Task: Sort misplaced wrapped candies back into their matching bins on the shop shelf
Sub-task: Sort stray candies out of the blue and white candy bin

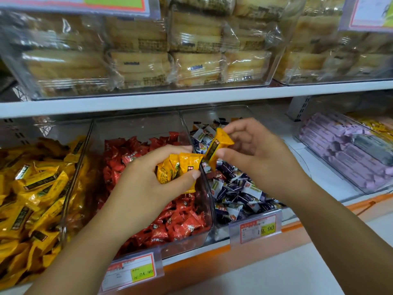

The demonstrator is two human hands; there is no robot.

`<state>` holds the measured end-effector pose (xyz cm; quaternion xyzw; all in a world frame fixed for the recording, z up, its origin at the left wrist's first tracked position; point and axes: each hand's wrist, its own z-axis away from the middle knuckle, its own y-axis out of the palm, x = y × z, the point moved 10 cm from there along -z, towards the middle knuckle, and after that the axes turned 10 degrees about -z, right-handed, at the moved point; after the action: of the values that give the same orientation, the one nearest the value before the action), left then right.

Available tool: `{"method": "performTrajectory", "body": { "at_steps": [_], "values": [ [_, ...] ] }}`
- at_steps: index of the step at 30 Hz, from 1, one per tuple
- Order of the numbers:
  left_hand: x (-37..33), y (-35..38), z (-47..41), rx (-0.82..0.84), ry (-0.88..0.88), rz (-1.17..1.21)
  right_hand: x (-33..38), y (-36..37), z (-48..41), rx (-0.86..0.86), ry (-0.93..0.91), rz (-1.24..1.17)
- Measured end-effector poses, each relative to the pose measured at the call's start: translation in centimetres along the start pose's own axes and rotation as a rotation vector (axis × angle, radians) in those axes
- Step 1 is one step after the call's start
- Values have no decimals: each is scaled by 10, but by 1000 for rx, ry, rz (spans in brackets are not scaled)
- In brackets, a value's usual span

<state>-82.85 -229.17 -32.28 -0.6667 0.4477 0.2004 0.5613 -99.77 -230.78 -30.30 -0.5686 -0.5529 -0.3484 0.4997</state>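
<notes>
while both hands hover over the lower shelf, the left hand (146,177) curls its fingers and thumb round a bunch of yellow candies (178,170), gripping them above the right side of the red bin (187,241); the right hand (255,150) pinches a single yellow candy (219,145) between thumb and fingertips, its other fingers loosely bent; that wrapper stands nearly upright, its lower end just beside the bunch, though whether the two touch i cannot tell; the right hand sits above the blue-and-white bin (212,116), where navy and white wrapped sweets (238,188) lie heaped, with one reddish wrapper (217,175) among them just under the thumb; the red bin is full of red candies (170,220); to its left, past a clear divider, the yellow bin (71,192) holds a deep pile of loose yellow candies (32,188) in wrappers like those held in the hands; price tags (131,271) hang on the orange shelf edge in front of the red and blue-and-white bins; to the right, well apart from the hands, a clear tray holds purple packets (350,162); on the white shelf above, clear boxes (148,90) are stacked with pale cakes in plastic wrap.
</notes>
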Motion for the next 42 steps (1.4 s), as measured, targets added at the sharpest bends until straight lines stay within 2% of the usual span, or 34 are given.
{"method": "performTrajectory", "body": {
  "at_steps": [3, 10, 12, 14, 16, 19, 21, 23, 30, 36, 42],
  "values": [
    [-6, 1, 1, 6, 18, 37, -2, 29, 7, 101, 25, 0],
    [-4, -7, 6, 11, -6, -133, -15, 25, 6, 100, 96, -83],
    [6, -12, 6, 11, -42, -167, -16, -1, -4, -4, 48, 77],
    [15, -15, 8, 23, -84, -213, -25, -21, -13, -78, 52, 347],
    [18, -17, 10, 24, -100, -239, -43, -18, -20, -11, 87, 527],
    [13, -18, 10, 21, -95, -217, -70, 19, -23, 214, 100, 673],
    [12, -18, 10, 21, -101, -210, -84, 40, -23, 340, 89, 858],
    [12, -16, 9, 30, -109, -206, -88, 41, -27, 346, 95, 981],
    [17, -21, 11, 25, -132, -221, -83, 14, -39, 81, 77, 922],
    [18, -22, 12, 37, -141, -233, -89, 27, -37, 155, 93, 949],
    [21, -20, 15, 65, -143, -257, -89, 25, -36, 177, 166, 836]
  ]
}}
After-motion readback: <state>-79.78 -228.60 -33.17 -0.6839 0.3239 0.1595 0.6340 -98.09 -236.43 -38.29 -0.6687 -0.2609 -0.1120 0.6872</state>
